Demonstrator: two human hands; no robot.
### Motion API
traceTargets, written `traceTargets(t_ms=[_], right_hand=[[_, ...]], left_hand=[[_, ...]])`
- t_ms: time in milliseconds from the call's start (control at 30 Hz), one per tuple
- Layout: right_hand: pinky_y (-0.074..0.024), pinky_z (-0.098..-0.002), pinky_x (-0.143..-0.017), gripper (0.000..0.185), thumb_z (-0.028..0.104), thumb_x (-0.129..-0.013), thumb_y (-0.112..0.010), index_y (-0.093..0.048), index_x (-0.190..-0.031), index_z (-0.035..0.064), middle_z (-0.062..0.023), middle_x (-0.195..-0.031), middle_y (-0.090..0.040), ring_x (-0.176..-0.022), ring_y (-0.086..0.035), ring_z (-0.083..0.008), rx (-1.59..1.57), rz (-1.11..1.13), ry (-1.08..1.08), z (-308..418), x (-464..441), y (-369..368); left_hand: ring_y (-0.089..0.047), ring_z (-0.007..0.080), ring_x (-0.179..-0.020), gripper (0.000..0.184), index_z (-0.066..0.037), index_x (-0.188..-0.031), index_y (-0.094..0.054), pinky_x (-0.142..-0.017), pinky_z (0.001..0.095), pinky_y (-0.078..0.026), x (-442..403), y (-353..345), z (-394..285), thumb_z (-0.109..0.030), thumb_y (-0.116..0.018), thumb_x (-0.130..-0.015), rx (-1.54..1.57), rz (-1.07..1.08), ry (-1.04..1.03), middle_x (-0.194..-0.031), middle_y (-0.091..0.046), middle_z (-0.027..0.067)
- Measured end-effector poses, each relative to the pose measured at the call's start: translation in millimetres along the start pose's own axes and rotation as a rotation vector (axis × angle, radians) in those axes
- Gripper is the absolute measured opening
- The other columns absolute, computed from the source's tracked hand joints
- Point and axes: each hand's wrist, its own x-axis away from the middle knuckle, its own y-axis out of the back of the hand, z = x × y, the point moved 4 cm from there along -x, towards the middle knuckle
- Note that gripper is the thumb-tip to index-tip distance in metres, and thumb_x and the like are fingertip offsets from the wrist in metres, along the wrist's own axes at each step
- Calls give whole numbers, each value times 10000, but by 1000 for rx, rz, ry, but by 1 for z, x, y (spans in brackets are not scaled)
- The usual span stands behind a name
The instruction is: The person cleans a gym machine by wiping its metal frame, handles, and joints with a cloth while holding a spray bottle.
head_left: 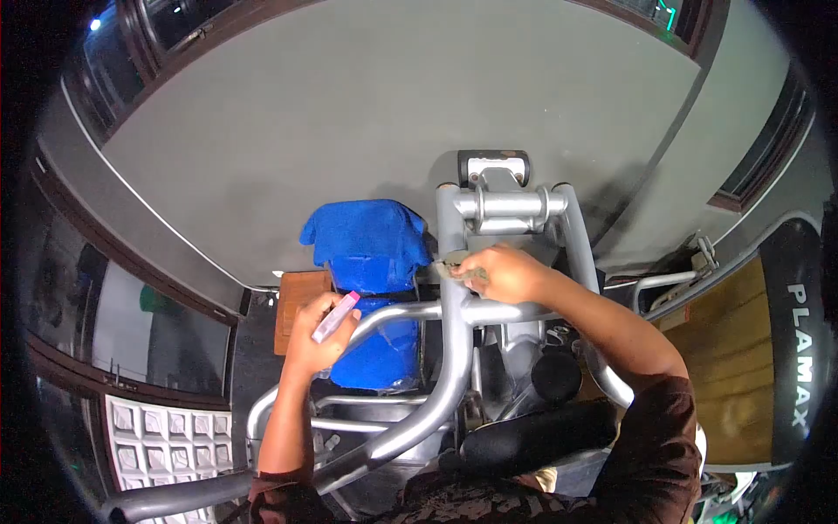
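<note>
My left hand (pixel 312 348) is closed around a small translucent bottle with a pink cap (pixel 335 318), held tilted beside the curved grey tube. In my right hand (pixel 511 275) is a crumpled greyish-green cloth (pixel 454 262), pressed against the upright silver tube (pixel 453 336) of a gym machine. The fingers wrap the cloth, so part of it is hidden. Just left of that tube stands a blue padded seat (pixel 375 354), with a blue towel (pixel 365 229) draped over its backrest.
A black pad (pixel 541 438) and a black roller (pixel 556 375) sit close to my body. On the left are a brown wooden block (pixel 298 310) and a white panel of square cells (pixel 170 441). A machine marked PLAMAX (pixel 790 288) stands at the right, and a grey wall (pixel 393 105) rises behind.
</note>
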Motion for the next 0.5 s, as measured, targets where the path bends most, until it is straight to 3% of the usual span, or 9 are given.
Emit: traceTargets(t_ms=[33,133,267,367,400,500], right_hand=[[-525,-523,-946,334,110,-888,-597,-706,-1203,135,-194,-1165,-699,-1047,-671,-396,-11,62,-30,10,4,7],[-546,-549,-892,343,200,-924,-608,-675,-1257,152,-175,-1051,-732,-977,-694,-419,30,-137,-277,-6,-13,12],[-547,-538,-881,362,198,-912,-615,-663,-1259,108,-276,-971,-706,-965,-681,-457,135,-156,-384,-21,-34,1],[-541,-523,-889,352,191,-902,-633,-670,-1232,74,-274,-975,-706,-963,-678,-460,88,-146,-266,-25,-25,-9],[-544,-524,-878,232,128,-882,-614,-699,-1079,40,-260,-975,-712,-968,-684,-446,59,-144,-200,-22,-19,-6],[-531,-525,-894,203,140,-890,-625,-709,-1033,24,-252,-1003,-713,-962,-680,-449,21,80,-92,-14,-6,-4]], left_hand=[[-537,106,-616,149,-20,-812,-617,-577,302,-430,0,-1,1,-88,-746,-843,15,12,25,-658,-580,49],[-540,96,-623,151,-20,-819,-617,-576,295,-431,2,0,-3,-84,-751,-843,16,25,39,-667,-586,52],[-539,80,-637,149,-23,-842,-621,-571,284,-432,9,2,2,-83,-758,-848,49,-36,-56,-691,-599,39],[-540,70,-651,141,-26,-852,-626,-571,277,-432,16,7,7,-82,-755,-860,77,-42,10,-719,-614,17],[-538,67,-646,136,-26,-852,-629,-568,273,-430,16,7,8,-82,-752,-864,83,-42,27,-714,-613,9],[-530,56,-622,125,-29,-854,-637,-553,258,-422,13,3,8,-83,-747,-875,106,-25,57,-695,-609,-10]])
